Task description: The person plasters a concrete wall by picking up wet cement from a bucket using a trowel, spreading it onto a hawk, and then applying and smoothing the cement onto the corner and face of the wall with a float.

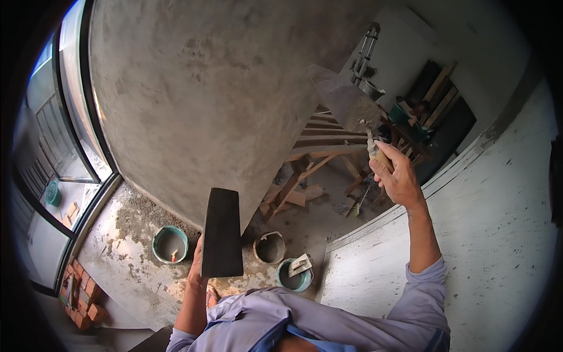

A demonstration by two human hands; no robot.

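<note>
My right hand (401, 180) is closed round the wooden handle of a mortar-crusted trowel (342, 101). Its blade reaches up and left, over the right edge of the grey plastered wall (211, 88); whether it touches the wall I cannot tell. Lower and to the left, my left hand (197, 265) grips a dark rectangular plastering float (223, 234) from behind. The float's flat face is turned up toward me and hides most of those fingers.
On the mortar-spattered floor stand a green bucket of grey liquid (170, 244), a brownish bucket (270, 247) and a green bucket with a pale float across it (295, 274). Red bricks (82, 296) lie lower left. Timber trestles (322, 158) stand beyond the wall; a white panel (469, 234) flanks my right.
</note>
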